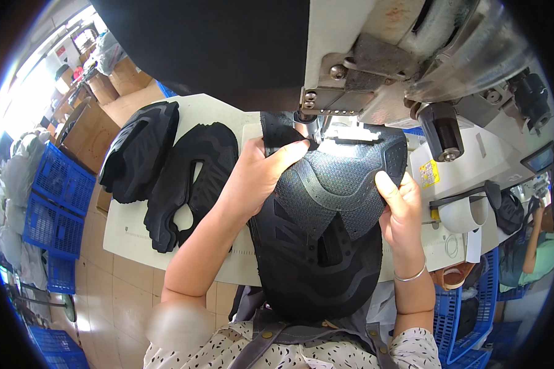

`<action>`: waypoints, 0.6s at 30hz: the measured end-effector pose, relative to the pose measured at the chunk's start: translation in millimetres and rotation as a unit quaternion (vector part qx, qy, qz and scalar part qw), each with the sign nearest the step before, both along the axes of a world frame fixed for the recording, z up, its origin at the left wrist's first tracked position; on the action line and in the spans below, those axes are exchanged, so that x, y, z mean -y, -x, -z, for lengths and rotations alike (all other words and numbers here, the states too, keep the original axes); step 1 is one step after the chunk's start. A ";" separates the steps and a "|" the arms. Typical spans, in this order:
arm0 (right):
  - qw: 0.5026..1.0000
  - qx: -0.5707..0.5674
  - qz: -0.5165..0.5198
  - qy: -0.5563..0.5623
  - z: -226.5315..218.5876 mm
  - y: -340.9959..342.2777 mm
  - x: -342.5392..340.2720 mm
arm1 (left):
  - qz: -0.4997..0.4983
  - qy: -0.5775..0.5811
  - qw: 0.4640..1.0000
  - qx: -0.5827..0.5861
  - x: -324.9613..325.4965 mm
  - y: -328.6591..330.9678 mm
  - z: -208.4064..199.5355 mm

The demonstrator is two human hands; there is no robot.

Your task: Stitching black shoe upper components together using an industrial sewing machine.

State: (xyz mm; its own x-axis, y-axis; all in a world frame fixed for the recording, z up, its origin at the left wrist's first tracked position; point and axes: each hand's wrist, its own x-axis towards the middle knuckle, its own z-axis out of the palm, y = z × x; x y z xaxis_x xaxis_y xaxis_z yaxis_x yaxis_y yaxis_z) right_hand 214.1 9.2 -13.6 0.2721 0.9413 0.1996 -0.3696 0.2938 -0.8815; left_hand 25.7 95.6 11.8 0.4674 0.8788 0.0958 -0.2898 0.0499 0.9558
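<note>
A black textured shoe upper point(329, 190) lies spread under the head of a sewing machine point(345, 67), lit brightly near the presser foot point(309, 126). My left hand point(268, 166) grips its left side close to the foot, thumb on top. Along the right edge my right hand point(401, 206) pinches the same upper, thumb above and fingers partly hidden beneath. Nearer my body, more black upper pieces point(317, 295) hang over the table's front edge onto my lap; whether they join the held one I cannot tell.
Two piles of black shoe uppers point(194, 178) lie on the white table point(129, 230) at left. Blue crates point(54, 209) and cardboard boxes point(87, 135) stand beyond. At right are a white bowl-like part point(465, 214), a blue basket point(474, 320) and another person's arm point(533, 237).
</note>
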 end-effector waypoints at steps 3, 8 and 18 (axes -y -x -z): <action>1.000 0.009 -0.019 0.010 0.1 -2.1 1.6 | -0.005 -0.006 1.000 0.002 0.8 0.5 1.2; 0.998 0.033 -0.044 0.037 -5.8 4.0 10.9 | -0.020 0.002 1.000 0.023 6.6 2.4 4.7; 0.993 0.057 -0.077 0.075 -5.6 24.4 23.0 | -0.016 0.068 0.996 0.058 69.9 5.8 28.0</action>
